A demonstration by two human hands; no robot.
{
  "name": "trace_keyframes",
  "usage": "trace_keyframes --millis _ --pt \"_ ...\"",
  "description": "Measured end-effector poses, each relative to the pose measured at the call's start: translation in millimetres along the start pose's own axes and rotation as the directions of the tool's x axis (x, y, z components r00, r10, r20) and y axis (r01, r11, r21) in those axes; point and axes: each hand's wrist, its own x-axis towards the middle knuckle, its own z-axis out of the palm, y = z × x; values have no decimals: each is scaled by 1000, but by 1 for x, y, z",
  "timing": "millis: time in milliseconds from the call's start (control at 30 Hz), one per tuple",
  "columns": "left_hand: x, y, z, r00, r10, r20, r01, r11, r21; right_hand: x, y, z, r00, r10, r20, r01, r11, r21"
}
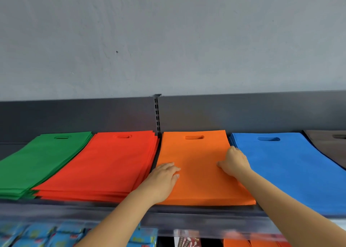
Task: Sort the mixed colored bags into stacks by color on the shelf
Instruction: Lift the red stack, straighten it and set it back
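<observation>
Flat bags with cut-out handles lie in colour stacks along a dark grey shelf (187, 212): green (41, 162) at the left, then red (104, 164), orange (198, 153), blue (284, 168) and a grey-brown stack (329, 145) at the far right. My left hand (164, 175) rests flat, fingers spread, on the left side of the orange stack. At that stack's right edge my right hand (234, 162) presses down beside the blue stack, fingers curled at the edge and thumb on the orange surface. Neither hand lifts a bag.
A grey back panel (74, 115) with a slotted upright (157, 115) runs behind the stacks, under a pale wall. Below the shelf's front lip hang blue packets (37, 235) at the left, with more orange items (243, 244) at the lower right.
</observation>
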Motion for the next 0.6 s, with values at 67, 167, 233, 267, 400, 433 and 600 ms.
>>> trace_keyframes --millis 67,167,233,267,400,433,600 --pt "-2 2 -1 1000 -1 -4 1 1000 11 -8 -9 1 991 -100 -88 96 994 -43" --pt "-5 6 -6 999 18 -44 -18 1000 4 -23 -32 1 940 -339 -40 338 941 -21" --pt "-10 6 -15 988 46 -148 -46 999 8 -36 -50 2 886 -461 55 461 887 25" --pt "-13 4 -23 977 45 -207 -46 999 -1 -42 -58 4 864 -496 88 493 868 56" --pt "-34 -39 -65 927 -35 -374 32 999 -13 -58 -98 18 853 -483 196 415 857 306" --pt "-39 -59 -75 921 -57 -385 61 998 0 -61 -109 22 857 -461 229 354 851 387" --pt "-62 -160 -103 935 -151 -320 178 982 56 -75 -167 56 875 -341 343 134 852 506"
